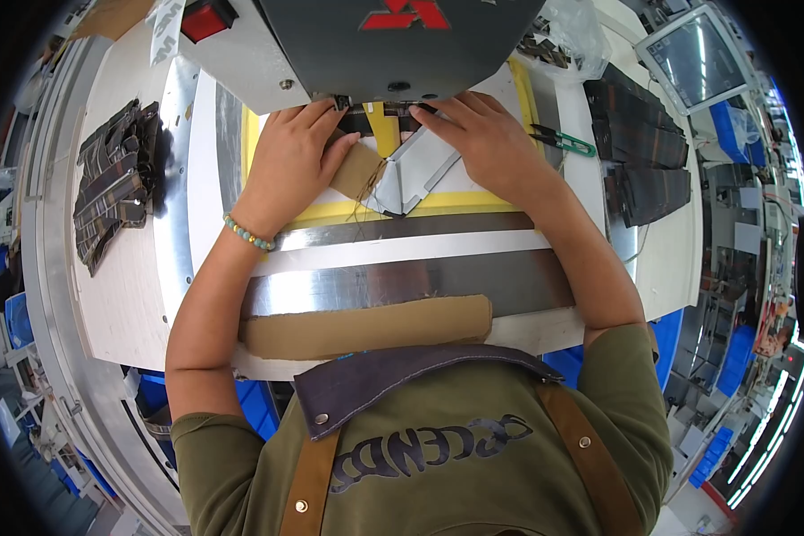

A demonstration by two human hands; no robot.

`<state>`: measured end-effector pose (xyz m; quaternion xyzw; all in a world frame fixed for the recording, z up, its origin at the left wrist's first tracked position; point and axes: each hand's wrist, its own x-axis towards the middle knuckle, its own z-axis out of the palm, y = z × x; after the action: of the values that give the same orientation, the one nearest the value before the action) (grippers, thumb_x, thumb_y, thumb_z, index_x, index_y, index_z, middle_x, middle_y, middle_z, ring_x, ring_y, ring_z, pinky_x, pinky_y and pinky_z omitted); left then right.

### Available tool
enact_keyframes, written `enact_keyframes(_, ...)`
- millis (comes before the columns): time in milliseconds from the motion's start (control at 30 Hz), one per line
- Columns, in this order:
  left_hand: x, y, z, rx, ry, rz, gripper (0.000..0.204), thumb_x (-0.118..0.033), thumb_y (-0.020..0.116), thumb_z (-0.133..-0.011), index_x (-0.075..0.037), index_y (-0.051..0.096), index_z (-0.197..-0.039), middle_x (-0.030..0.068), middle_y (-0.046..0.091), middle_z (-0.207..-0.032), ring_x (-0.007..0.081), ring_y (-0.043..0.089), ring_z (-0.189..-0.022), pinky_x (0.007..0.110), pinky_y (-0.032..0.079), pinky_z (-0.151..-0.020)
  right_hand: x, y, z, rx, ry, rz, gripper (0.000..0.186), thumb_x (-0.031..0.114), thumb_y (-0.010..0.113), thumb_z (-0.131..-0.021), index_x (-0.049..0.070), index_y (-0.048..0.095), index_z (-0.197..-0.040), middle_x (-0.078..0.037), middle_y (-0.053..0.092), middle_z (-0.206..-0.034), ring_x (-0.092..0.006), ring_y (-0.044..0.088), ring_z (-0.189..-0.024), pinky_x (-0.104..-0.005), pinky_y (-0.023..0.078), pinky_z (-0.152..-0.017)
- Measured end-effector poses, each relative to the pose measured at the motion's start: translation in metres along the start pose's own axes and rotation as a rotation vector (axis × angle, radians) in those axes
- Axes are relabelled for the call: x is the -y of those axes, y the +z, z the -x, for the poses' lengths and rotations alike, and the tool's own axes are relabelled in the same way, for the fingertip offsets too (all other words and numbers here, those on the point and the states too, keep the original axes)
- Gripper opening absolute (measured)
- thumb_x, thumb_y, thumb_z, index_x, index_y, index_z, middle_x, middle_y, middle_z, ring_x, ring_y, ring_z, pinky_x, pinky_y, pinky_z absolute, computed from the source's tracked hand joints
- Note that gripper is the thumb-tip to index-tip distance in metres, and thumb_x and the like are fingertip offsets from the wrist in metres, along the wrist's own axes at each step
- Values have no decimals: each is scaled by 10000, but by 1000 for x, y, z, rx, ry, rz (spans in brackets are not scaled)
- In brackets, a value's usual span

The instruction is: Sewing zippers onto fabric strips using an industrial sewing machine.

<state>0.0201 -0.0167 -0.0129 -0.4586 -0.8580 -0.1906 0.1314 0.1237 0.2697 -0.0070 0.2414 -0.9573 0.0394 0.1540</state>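
My left hand [297, 159] lies at the left of the work spot under the dark sewing machine head [393, 49]. Its fingers are stretched forward, with the thumb apart. My right hand [496, 147] reaches in from the other side, index finger extended toward a dark piece of fabric [359, 121]. The machine head partly hides the fingertips and the fabric. Between my hands stand a yellow metal piece [383, 129] and an angled silver plate [406, 176]. Beside them are a brown cardboard piece [355, 171] and loose threads [366, 189].
Plaid fabric pieces [116, 188] lie in a pile at the left; dark plaid stacks [639, 138] lie at the right. Green thread snips [563, 140] rest near my right hand. A cardboard strip [366, 328] lines the front edge. A screen [695, 58] stands at the far right.
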Motion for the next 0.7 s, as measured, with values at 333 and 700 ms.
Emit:
enact_keyframes(333,-5,-6,-1,-2,21,3,392,-238,751,-1006,39,745,-1284,138,692,-1033,335,653,-1031,439,521,-952,3,-1,0,20,30,-67,573,-86,647,-851,49,695,-1406,-117,626,-1482,-307,586,-1397,-451,493,-1178)
enact_keyframes(700,-10,-11,0,9,19,-13,395,-223,760,-992,38,741,-1289,141,704,-1075,337,651,-1105,447,524,-997,4,-2,0,3,26,-99,547,-80,653,-847,49,715,-1375,-121,630,-1482,-320,589,-1389,-461,492,-1174)
